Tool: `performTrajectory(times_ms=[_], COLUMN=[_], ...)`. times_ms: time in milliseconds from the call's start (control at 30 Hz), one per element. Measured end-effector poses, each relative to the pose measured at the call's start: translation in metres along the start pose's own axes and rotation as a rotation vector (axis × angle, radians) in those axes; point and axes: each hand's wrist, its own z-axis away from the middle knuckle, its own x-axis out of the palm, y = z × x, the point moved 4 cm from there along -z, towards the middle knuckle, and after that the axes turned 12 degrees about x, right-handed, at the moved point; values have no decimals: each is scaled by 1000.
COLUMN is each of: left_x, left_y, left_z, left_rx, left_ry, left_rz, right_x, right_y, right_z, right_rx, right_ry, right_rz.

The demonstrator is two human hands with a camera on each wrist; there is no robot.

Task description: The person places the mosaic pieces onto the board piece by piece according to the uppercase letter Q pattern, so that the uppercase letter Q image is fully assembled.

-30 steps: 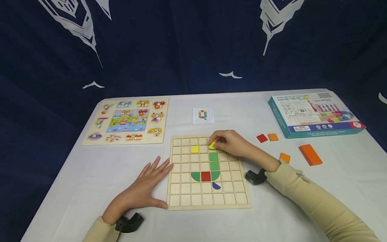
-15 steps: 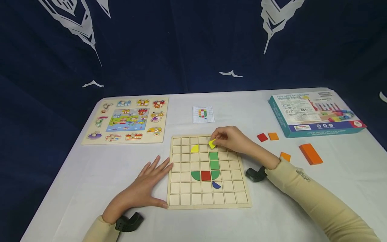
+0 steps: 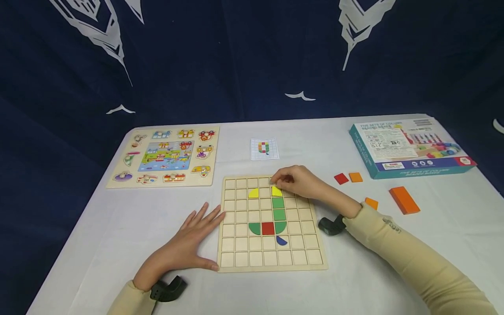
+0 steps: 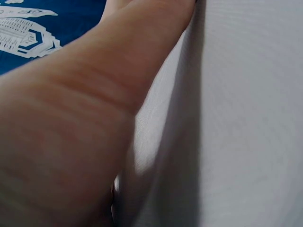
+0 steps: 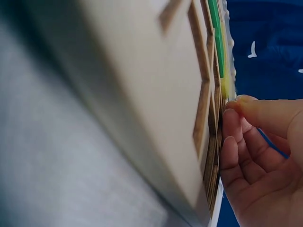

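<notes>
Since half a second ago, the yellow piece (image 3: pixel 277 192) has gone from tilted in the fingers to nearly level in its cell. From the head, it sits in the second row from the far edge of the wooden board (image 3: pixel 271 268), just beyond two green squares (image 3: pixel 279 209). It is bright, plain yellow and thin, with a straight near edge; the fingertips cover its far right part. The right hand (image 3: pixel 297 180) pinches it between thumb and forefinger. The left hand (image 3: pixel 190 245) lies with fingers spread, touching the board's left edge, thumb by the near left corner. Another yellow quarter-round (image 3: pixel 253 193) sits in the same row, farther left. On the table (image 3: pixel 204 297), a patterned card (image 3: pixel 264 149) lies near the middle of the far edge, a picture puzzle (image 3: pixel 167 157) by the far left corner and a box (image 3: pixel 409 151) by the far right one.

Left wrist: skin fills much of the view beside white cloth (image 4: pixel 255 113); the fingertips are hidden.

Right wrist: thumb and forefinger meet at the yellow, which shows edge-on and blurred past the board's grooves; the remaining fingers curl in.
</notes>
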Motion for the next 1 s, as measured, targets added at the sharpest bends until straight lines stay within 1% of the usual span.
performTrajectory(times_ms=[400,500,567,667,767,867,1000], left_x=[1,2,2,3,2,2,1], left_y=[-2,-2,-2,-2,-2,-2,-1], left_z=[0,0,0,-1,-1,1,1], left_rx=[1,2,5,9,8,9,20], left_ry=[3,5,5,2,0,4,14], left_rz=[1,4,7,8,5,15,23], right_x=[3,-2,-12,-34,-58,-75,-87], right_y=[-3,-2,0,8,23,42,65], right_z=[3,7,13,29,51,78,118], right_rx=[-8,-14,-5,37,102,189,305], right_ry=[-56,-31,21,129,235,310,365], right_rz=[-6,-20,-26,-28,-23,-11,54])
